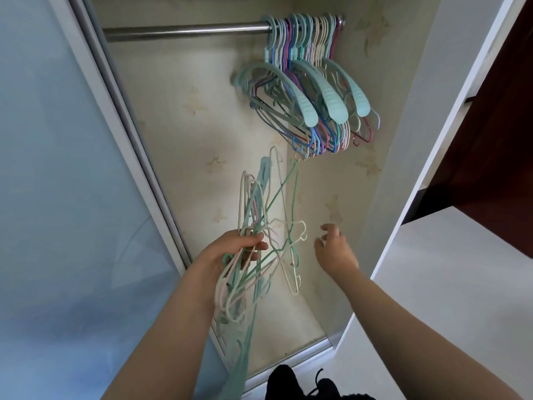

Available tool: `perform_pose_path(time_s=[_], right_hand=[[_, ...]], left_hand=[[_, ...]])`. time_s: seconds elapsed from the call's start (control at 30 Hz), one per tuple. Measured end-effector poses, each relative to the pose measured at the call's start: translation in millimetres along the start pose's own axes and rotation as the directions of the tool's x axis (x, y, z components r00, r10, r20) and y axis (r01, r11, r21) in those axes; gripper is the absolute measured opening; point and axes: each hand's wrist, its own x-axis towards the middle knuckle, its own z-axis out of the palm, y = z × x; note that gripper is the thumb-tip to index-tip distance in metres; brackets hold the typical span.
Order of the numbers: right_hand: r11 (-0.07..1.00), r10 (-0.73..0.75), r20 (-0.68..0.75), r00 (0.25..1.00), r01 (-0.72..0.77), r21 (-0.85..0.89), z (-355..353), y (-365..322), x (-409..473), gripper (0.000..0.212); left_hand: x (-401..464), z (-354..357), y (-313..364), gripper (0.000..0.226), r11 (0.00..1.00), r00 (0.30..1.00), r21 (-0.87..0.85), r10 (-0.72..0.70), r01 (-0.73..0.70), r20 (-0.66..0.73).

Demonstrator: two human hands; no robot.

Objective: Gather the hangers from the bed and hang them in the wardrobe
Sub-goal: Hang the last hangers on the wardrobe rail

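While left hand grips hangers, wardrobe rail holds more

Silver steel wardrobe rail carrying hung plastic hangers in mint green, blue, purple, pink, cream and red. Below the rail, a tangled bundle of thin hangers: mint green, cream, pale pink. Behind the rail, cream back wall patterned with faint tan stars.

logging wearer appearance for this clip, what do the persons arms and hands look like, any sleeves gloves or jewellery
Both forearms are bare up to the frame's edge, with no sleeves in view. The left hand and right hand wear no gloves. No watch, bracelet or ring shows on the wrists or fingers. No markings are visible.
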Motion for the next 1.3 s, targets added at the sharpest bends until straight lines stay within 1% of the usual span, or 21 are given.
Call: perform_pose_path(time_s=[0.07,0.13,0.2,0.23,0.3,0.33,0.37,0.4,0.47,0.5,0.57,0.63,0.7,0.8,0.93,0.97,1.03,1.07,1.17,1.23,1.3], right_hand=[[0.999,0.04,0.074,0.996,-0.037,-0.037,1.9,22.8,16.3,0.062],[0.997,0.071,0.115,0.991,-0.068,-0.038,5.8,37.4,28.5,0.072],[0.996,0.075,0.132,0.988,-0.069,-0.051,10.9,50.4,37.5,0.063],[0.997,0.066,0.137,0.988,-0.059,-0.055,13.1,57.2,42.2,0.051],[0.997,0.071,0.163,0.984,-0.067,-0.031,12.5,61.7,42.0,0.017],[0.997,0.072,0.148,0.986,-0.073,0.006,11.8,63.3,38.9,0.016],[0.995,0.071,0.109,0.992,-0.078,0.056,13.8,68.5,38.5,0.028],[0.984,0.096,0.054,0.994,-0.103,0.146,12.2,72.0,33.3,0.035],[0.919,0.2,-0.047,0.979,-0.17,0.356,7.7,79.2,23.0,0.038],[0.876,0.257,-0.069,0.964,-0.203,0.437,5.9,84.9,20.0,0.04],[0.815,0.356,-0.066,0.932,-0.275,0.51,2.9,95.4,16.2,0.04],[0.754,0.436,-0.034,0.899,-0.344,0.56,0.3,104.1,12.6,0.036],[0.724,0.461,-0.023,0.887,-0.361,0.588,-0.5,108.7,8.0,0.039],[0.761,0.399,-0.06,0.915,-0.294,0.578,2.5,97.8,-0.4,0.047],[0.806,0.273,-0.194,0.942,-0.113,0.581,12.8,72.2,-8.6,0.053],[0.806,0.272,-0.209,0.939,-0.104,0.582,16.5,69.9,-8.2,0.059],[0.783,0.285,-0.199,0.938,-0.107,0.613,24.7,64.7,-3.6,0.071],[0.77,0.278,-0.194,0.941,-0.097,0.63,26.5,56.6,-2.3,0.07],[0.781,0.207,-0.274,0.939,0.011,0.625,26.2,22.4,-4.3,0.039],[0.776,0.166,-0.362,0.917,0.105,0.622,22.8,2.7,-5.7,0.027],[0.743,0.127,-0.428,0.895,0.2,0.639,16.1,-17.2,-9.4,0.019]], left_hand=[[-3.0,-3.8,0.1,0.017,1.0,0.997,-0.003,-0.009,0.01,0.073],[-3.9,-5.2,0.0,0.019,0.998,0.988,-0.044,-0.043,0.05,0.147],[-1.9,-5.5,-1.6,0.019,0.993,0.972,-0.08,-0.068,0.088,0.227],[-1.6,-4.9,-1.8,0.019,0.992,0.964,-0.082,-0.077,0.1,0.254],[-1.6,-3.8,-1.6,0.019,0.992,0.961,-0.075,-0.081,0.104,0.265],[-3.5,-2.7,-0.5,0.018,0.992,0.965,-0.082,-0.074,0.097,0.251],[-3.6,-3.6,-0.4,0.017,0.991,0.969,-0.094,-0.073,0.098,0.236],[-3.7,-4.2,0.7,0.019,0.987,0.965,-0.114,-0.083,0.115,0.25],[-0.7,-7.8,0.2,0.029,0.965,0.944,-0.186,-0.123,0.186,0.306],[3.0,-9.0,-1.0,0.028,0.955,0.948,-0.221,-0.132,0.2,0.29],[13.9,-12.4,-6.2,0.02,0.943,0.972,-0.264,-0.16,0.202,0.171],[25.1,-15.9,-11.6,0.028,0.929,0.973,-0.289,-0.212,0.23,0.095],[32.3,-18.8,-16.8,0.03,0.914,0.976,-0.348,-0.218,0.21,0.015],[35.8,-20.0,-21.7,0.021,0.874,0.976,-0.47,-0.192,0.121,-0.106],[39.6,-19.7,-22.6,0.023,0.757,0.967,-0.653,-0.179,0.016,-0.183],[40.8,-19.7,-21.7,0.025,0.714,0.962,-0.7,-0.198,0.01,-0.189],[43.2,-20.6,-21.6,0.024,0.695,0.949,-0.719,-0.214,-0.018,-0.23],[44.5,-20.4,-21.0,0.026,0.708,0.942,-0.705,-0.215,-0.031,-0.257],[47.0,-21.0,-20.5,0.033,0.73,0.934,-0.682,-0.213,-0.042,-0.286],[46.6,-20.8,-19.6,0.03,0.729,0.943,-0.683,-0.201,-0.039,-0.267],[43.4,-20.3,-15.6,0.02,0.724,0.953,-0.689,-0.183,-0.035,-0.241]])
